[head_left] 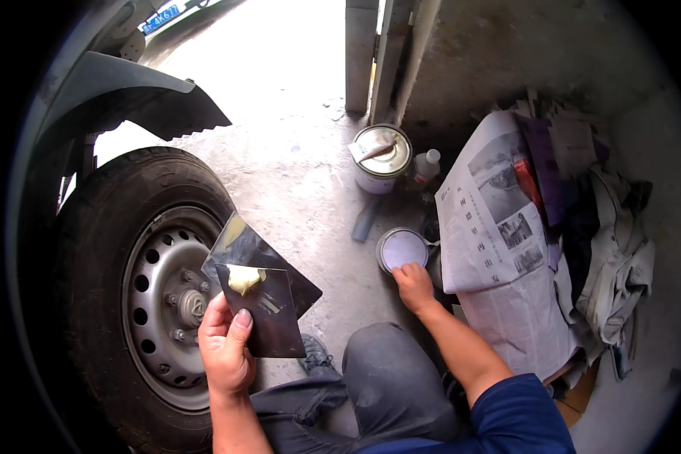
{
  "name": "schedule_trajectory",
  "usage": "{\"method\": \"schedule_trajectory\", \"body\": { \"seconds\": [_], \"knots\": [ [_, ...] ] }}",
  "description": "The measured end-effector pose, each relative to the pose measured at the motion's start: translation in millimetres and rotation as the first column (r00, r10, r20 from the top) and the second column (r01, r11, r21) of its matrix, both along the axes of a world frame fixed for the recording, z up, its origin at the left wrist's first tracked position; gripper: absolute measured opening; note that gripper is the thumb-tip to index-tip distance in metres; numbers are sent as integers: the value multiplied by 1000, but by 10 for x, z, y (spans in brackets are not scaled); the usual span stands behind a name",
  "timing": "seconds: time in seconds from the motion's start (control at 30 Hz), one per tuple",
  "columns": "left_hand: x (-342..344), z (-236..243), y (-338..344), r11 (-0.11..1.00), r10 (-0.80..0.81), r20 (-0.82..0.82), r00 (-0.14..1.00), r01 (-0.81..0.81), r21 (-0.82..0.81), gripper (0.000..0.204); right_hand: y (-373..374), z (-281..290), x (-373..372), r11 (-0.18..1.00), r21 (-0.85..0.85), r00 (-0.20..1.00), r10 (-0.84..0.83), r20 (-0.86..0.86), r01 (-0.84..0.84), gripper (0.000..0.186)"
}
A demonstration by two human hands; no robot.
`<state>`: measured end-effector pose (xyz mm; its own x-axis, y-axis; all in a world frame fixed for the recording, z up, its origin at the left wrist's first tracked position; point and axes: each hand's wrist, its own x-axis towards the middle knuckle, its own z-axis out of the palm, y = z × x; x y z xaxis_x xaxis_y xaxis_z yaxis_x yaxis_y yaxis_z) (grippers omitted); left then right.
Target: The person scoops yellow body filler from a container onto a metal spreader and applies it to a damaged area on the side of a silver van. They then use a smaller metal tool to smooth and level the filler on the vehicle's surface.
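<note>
- Gripping a dark front plate [270, 321] and a dark back plate [253, 250] together in the left hand [227, 352], with thumb pressed to the near face and fingers curled behind.
- Held up just right of the wheel hub [191, 303] as seen from above, overlapping at an angle, fanned out.
- Thin, flat and straight-edged, nearly black, with a slight sheen.
- Carrying, near the upper edge of the front plate, a thick, lumpy dollop of creamy yellow paste [244, 280]; scuffed with pale smears lower down, to the right.
- Streaked yellowish at the top corner of the back plate, with greyish smudges across its face.
- Touching the near rim of a round tin [380, 257] with bent fingers of the right hand [414, 289]; cannot tell whether closed on the rim or merely resting there.
- Topped, on that tin, by a smooth pale lilac disc; cannot tell whether lid or contents.
- Printed on the newspaper [465, 219], at right: a slanting line of bold dark characters, smaller text and several photographs.
- Lettered in white on a blue number plate [160, 20], top left.
- Marked with small dark print on the large can [375, 182], beneath a pale tube [371, 147]; too small to make out.
</note>
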<state>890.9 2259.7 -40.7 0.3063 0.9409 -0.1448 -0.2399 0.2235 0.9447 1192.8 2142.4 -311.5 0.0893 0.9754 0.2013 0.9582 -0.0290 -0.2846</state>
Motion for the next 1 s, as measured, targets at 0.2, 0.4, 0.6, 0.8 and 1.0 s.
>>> {"method": "schedule_trajectory", "body": {
  "seconds": [0.2,0.4,0.6,0.8,1.0],
  "knots": [
    [5,-34,25,998,-64,-6,998,64,9,39,-28,-20,-135,986,-113,992,-121,47,125,20],
    [123,4,69,997,-81,11,997,81,-12,37,-62,240,-361,966,-242,989,-118,-93,93,28],
    [143,234,-183,976,-69,72,995,82,-201,37,-363,901,-759,740,-629,577,-413,-704,-238,22],
    [333,1304,-706,855,-333,31,943,315,-412,40,-1139,1127,-1254,587,-640,744,-93,-662,-496,43],
    [124,2752,-1317,837,-407,33,913,388,-387,41,-1809,2680,-1419,513,-656,828,253,-501,-554,32]
  ]
}}
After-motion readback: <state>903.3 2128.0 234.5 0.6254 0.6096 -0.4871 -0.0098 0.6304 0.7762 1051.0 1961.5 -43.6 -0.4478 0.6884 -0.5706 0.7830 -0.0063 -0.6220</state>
